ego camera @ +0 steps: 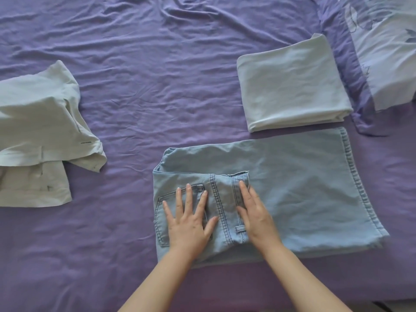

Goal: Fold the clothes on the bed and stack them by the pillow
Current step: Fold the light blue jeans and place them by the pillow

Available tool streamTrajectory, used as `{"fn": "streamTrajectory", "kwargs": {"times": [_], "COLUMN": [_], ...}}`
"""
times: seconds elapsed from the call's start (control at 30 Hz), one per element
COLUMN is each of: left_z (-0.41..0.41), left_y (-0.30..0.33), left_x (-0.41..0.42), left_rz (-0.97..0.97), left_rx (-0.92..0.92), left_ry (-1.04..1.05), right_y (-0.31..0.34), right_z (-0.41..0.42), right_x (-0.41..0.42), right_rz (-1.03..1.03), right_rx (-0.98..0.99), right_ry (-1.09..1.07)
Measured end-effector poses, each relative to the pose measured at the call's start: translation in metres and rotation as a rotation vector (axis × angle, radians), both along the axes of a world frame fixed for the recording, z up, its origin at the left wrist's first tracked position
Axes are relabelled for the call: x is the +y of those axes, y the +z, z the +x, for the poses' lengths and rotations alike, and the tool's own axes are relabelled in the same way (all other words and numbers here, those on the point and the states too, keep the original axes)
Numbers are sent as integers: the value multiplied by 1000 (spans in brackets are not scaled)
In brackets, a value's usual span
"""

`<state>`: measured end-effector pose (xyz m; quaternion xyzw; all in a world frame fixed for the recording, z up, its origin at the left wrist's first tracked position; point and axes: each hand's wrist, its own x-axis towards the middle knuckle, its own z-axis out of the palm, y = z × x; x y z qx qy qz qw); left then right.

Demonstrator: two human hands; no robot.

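Note:
Light blue jeans (299,190) lie partly folded on the purple bed, waistband end laid over the legs. My left hand (189,219) presses flat with spread fingers on the back pocket. Beside it, my right hand (256,212) lies flat with straight fingers along the waistband edge. A folded white garment (292,84) sits just beyond the jeans, close to the pillow (387,52) at the upper right. An unfolded pale garment (40,136) lies crumpled at the left edge.
The wrinkled purple sheet (157,75) covers the whole bed. A wide stretch of sheet lies between the crumpled garment and the jeans. The bed's near edge shows at the bottom right corner.

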<state>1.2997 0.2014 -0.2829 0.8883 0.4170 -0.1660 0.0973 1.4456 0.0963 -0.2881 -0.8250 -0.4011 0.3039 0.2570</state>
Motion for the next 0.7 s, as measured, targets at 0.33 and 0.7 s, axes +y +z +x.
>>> {"fn": "streamTrajectory", "kwargs": {"times": [0.33, 0.7], "left_z": [-14, -61], "left_y": [-19, -7], "left_x": [13, 129], "left_rz": [-43, 50], "left_rx": [-69, -136], "left_ry": [-152, -1038], "right_y": [-19, 1], "right_z": [-21, -84], "right_x": [16, 36], "right_rz": [-144, -232], "right_rx": [-585, -540], "right_ry": [230, 70]}}
